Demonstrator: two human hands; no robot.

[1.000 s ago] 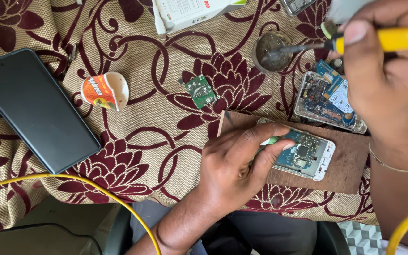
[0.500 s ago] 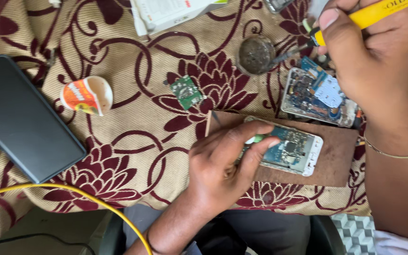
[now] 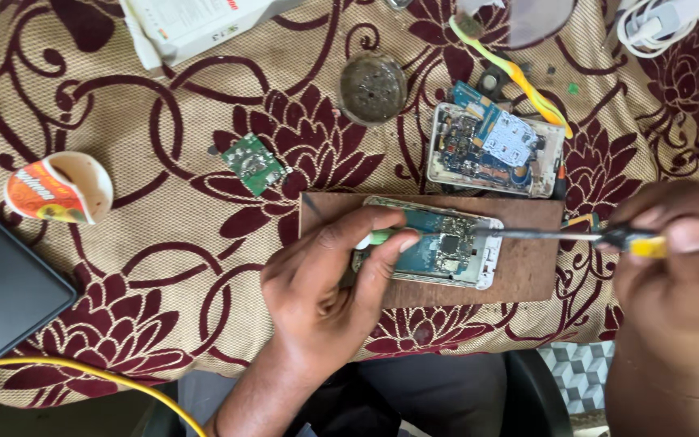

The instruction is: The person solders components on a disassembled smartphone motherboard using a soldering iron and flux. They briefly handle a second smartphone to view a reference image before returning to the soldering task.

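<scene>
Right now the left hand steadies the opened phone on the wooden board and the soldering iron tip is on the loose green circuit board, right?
No. In the head view the soldering iron tip is on the opened phone that the left hand steadies on the wooden board, not the loose green circuit board.

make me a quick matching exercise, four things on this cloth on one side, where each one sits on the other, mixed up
Things:
1. opened phone
2. small green circuit board
3. torn paper cup
4. round metal tin

Places:
A. far left, beside the dark tablet
B. on the brown board, under the left hand
C. top middle, above the brown board
D. on bare cloth, upper left of the brown board

Pairs: 1-B, 2-D, 3-A, 4-C
</scene>
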